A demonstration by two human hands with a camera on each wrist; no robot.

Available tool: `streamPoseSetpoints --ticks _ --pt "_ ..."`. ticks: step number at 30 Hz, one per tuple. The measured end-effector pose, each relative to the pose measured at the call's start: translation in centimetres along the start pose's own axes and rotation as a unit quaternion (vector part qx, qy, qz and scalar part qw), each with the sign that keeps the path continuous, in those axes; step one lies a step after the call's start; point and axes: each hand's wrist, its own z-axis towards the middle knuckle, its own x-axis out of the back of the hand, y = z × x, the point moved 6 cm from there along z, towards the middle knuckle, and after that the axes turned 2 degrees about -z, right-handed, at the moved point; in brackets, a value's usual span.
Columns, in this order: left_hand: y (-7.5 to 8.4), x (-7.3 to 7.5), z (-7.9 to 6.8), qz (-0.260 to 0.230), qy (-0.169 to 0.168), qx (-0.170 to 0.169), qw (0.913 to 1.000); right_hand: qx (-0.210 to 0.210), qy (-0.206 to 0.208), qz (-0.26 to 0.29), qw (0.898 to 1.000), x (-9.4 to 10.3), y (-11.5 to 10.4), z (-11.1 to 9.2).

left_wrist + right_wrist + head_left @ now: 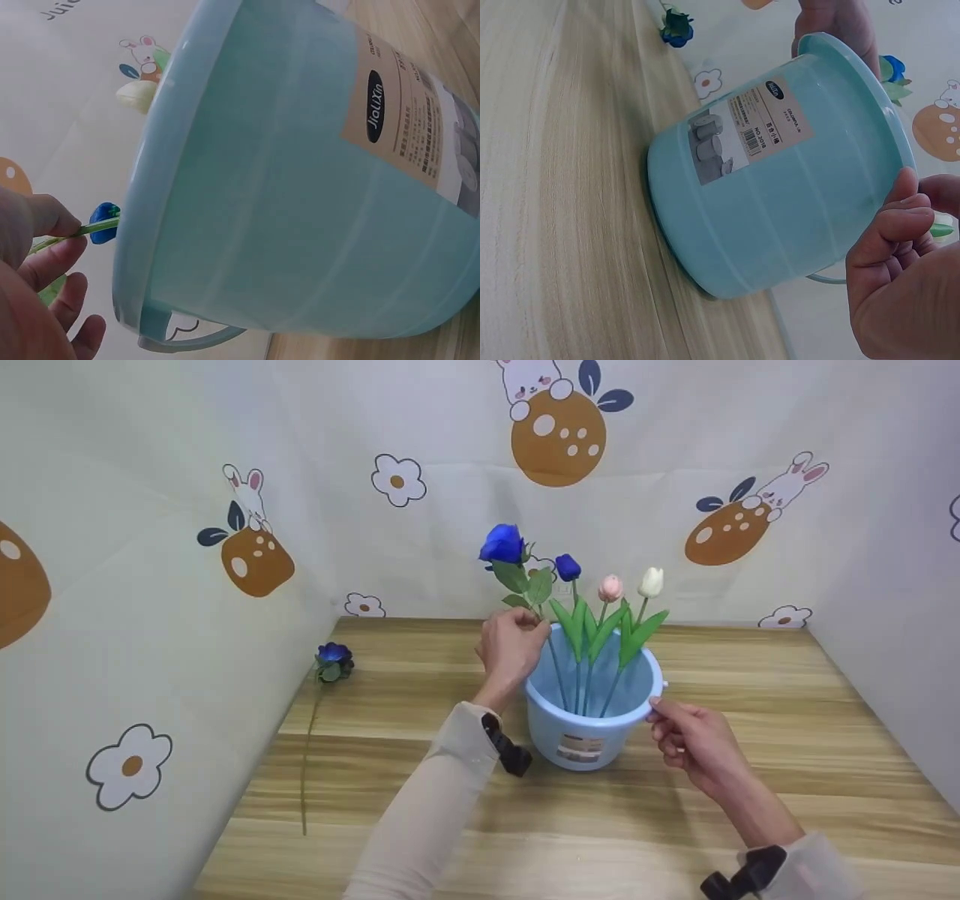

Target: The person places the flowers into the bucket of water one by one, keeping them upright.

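My left hand [514, 645] pinches the green stem of a blue rose [502, 544] between thumb and forefinger; the stem's lower end is inside the light blue bucket [581, 746]. In the left wrist view, thumb and forefinger close on the stem [99, 226] beside the rim. My right hand [694, 739] grips the bucket's rim at the right, thumb on the outside in the right wrist view. Inside the bucket stand a blue tulip [568, 567], a pink tulip [610, 588] and a white tulip [651, 583], with green leaves, leaning over the back rim.
Another blue flower [334, 661] with a long thin stem lies at the left of the wooden table [420, 712]. Printed cloth walls [450, 532] with rabbits and flowers enclose the table at the back and both sides. A paper label [754, 124] is stuck on the bucket.
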Motion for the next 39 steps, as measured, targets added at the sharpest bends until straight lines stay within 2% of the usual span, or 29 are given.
streamPoseSetpoints --ticks 7,15,25,35,39 --pt "0.1 -0.1 -0.1 -0.004 -0.012 0.003 0.9999 -0.001 -0.002 0.005 1.000 0.0 0.0 0.1" --pt "0.4 -0.1 -0.1 -0.041 -0.023 0.013 0.9988 -0.005 -0.003 0.008 1.000 0.0 0.1 0.1" --pt "0.7 -0.5 -0.1 -0.041 -0.036 0.023 0.9982 -0.002 -0.003 0.009 1.000 0.0 0.1 0.1" --pt "0.7 -1.4 -0.3 -0.104 -0.058 0.033 0.9924 -0.004 0.005 0.002 1.000 0.0 0.1 0.0" --pt "0.8 -1.6 -0.2 -0.104 -0.060 0.029 0.9923 -0.004 0.003 0.000 1.000 0.0 0.0 0.0"
